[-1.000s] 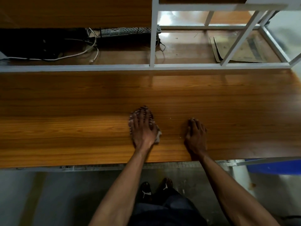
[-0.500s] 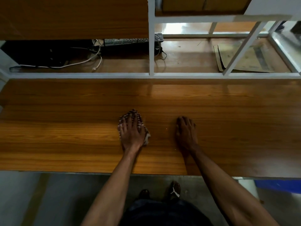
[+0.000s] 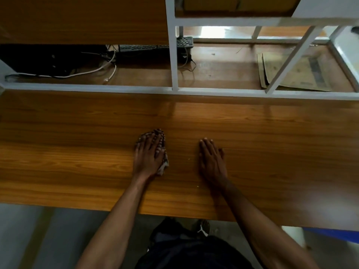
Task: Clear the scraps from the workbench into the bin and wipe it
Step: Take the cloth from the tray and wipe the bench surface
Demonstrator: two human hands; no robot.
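Note:
My left hand (image 3: 148, 154) lies flat, fingers straight, pressing a checked cloth (image 3: 162, 165) onto the wooden workbench (image 3: 77, 162). Most of the cloth is hidden under the hand; its edges show past the fingertips and by the thumb. My right hand (image 3: 212, 160) rests flat on the bench a hand's width to the right, holding nothing. A few tiny pale specks (image 3: 188, 158) lie on the wood between the hands. A blue bin (image 3: 330, 232) shows below the bench edge at the lower right.
A white metal frame (image 3: 173, 74) rises along the back of the bench. Behind it are a black keyboard (image 3: 155, 46), white cables (image 3: 93, 71) and flattened cardboard (image 3: 299, 72). A wooden panel (image 3: 83, 20) hangs at the upper left. My shoes (image 3: 202, 228) stand under the bench.
Both hands slid left along the bench, the left one carrying the cloth with it. The view has tilted so more of the bench's near edge and floor shows.

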